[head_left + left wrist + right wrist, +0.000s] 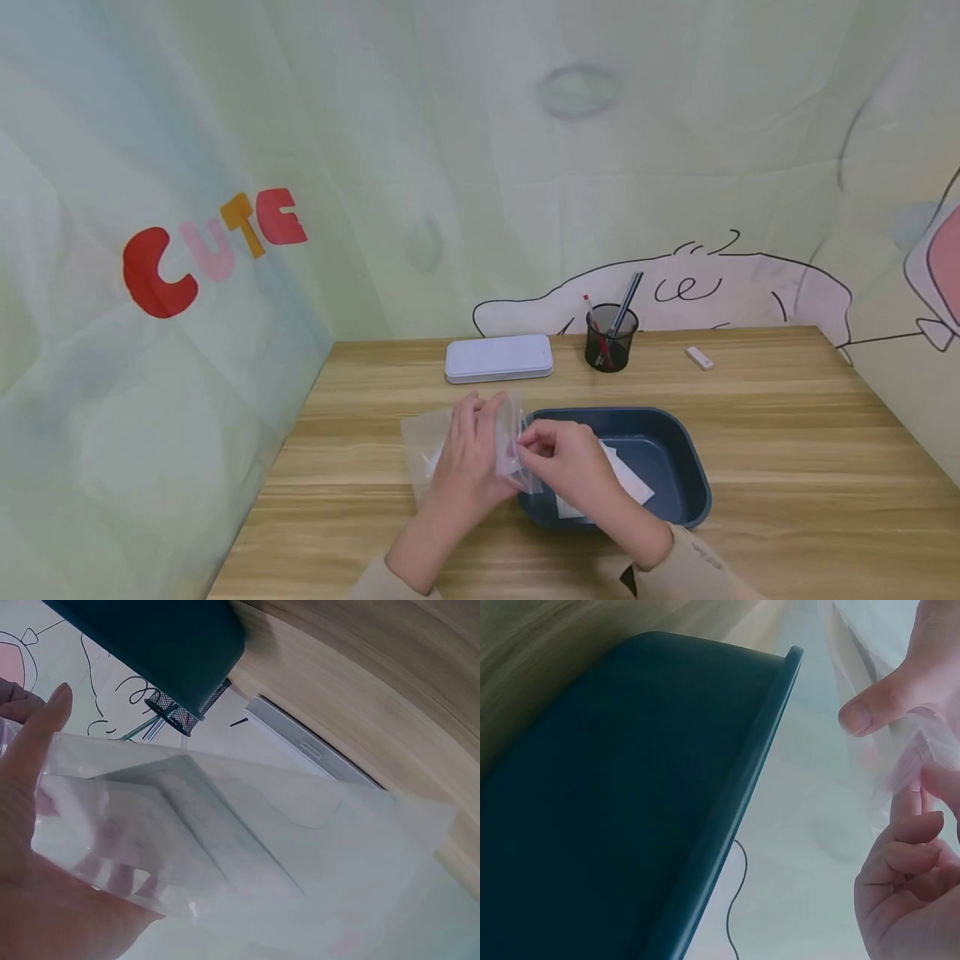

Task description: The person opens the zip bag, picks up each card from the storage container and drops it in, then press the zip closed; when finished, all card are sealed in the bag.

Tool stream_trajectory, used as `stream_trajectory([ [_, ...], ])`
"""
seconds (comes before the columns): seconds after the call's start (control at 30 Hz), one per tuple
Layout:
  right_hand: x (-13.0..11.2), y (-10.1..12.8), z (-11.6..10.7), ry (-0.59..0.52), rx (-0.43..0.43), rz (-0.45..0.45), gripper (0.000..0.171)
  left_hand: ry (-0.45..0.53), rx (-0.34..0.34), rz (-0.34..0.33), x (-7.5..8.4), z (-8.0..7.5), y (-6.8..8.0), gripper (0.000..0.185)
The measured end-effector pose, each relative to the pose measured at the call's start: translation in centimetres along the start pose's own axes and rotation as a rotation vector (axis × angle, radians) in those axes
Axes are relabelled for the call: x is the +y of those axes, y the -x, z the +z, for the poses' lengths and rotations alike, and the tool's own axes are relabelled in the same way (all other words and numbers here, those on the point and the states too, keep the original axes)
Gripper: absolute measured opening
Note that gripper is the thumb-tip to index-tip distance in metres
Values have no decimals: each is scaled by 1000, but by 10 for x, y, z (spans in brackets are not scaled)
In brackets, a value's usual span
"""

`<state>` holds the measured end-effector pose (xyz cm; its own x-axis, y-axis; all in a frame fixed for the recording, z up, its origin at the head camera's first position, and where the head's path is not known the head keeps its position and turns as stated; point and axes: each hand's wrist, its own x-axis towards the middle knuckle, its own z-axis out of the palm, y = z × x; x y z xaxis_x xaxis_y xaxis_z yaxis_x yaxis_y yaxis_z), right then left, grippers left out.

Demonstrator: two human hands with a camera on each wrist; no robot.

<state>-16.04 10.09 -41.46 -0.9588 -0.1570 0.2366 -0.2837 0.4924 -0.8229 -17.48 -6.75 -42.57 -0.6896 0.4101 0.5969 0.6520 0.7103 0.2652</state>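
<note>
My left hand (467, 467) holds a clear plastic bag (367, 840), with its thumb on one side and its fingers behind. Inside the bag, pale flat sheets or cards (206, 817) show through; their exact kind is blurred. At the bag's right edge, my right hand (573, 467) pinches the plastic between thumb and fingertips. Both hands are over the left side of a dark blue tray (663, 467). White paper-like pieces (632, 482) lie in that tray, partly hidden under the right hand and forearm.
A white flat case (498, 358) lies behind the hands. To its right stands a black mesh pen cup (607, 352) holding a few pens. A small white block (699, 358) lies farther right on the wooden table (795, 442). A printed curtain hangs behind.
</note>
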Motion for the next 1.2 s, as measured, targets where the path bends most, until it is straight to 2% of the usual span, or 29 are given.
stream_trajectory([
  [0.23, -1, 1, -12, 120, 14, -26, 3, -11, 3, -3, -2, 1, 2, 110],
  [0.37, 1, -2, -32, 235, 48, -17, 6, -13, -16, -33, -4, 0, 4, 118],
  [0.47, 9, -8, -52, 327, 32, 16, 8, -9, -31, -53, -4, -1, 5, 120],
  [0.53, 20, -11, -62, 401, -2, 22, 10, -7, -33, -54, -4, -1, 5, 121],
  [0.63, 37, -14, -73, 536, -71, -28, 12, -12, -21, -39, -7, 0, 6, 121],
  [0.73, 49, -14, -78, 655, -189, -76, 18, -22, 5, -14, -10, 2, 6, 119],
  [0.8, 52, -14, -80, 701, -276, -70, 22, -25, 17, -4, -12, 2, 6, 119],
  [0.9, 51, -14, -81, 713, -370, -6, 24, -25, 20, 1, -13, 1, 7, 119],
  [1.0, 48, -14, -80, 731, -407, 47, 23, -34, 13, -9, -13, 0, 7, 119],
  [1.2, 50, -11, -78, 753, -513, 67, 27, -32, 6, -19, -14, -1, 8, 117],
])
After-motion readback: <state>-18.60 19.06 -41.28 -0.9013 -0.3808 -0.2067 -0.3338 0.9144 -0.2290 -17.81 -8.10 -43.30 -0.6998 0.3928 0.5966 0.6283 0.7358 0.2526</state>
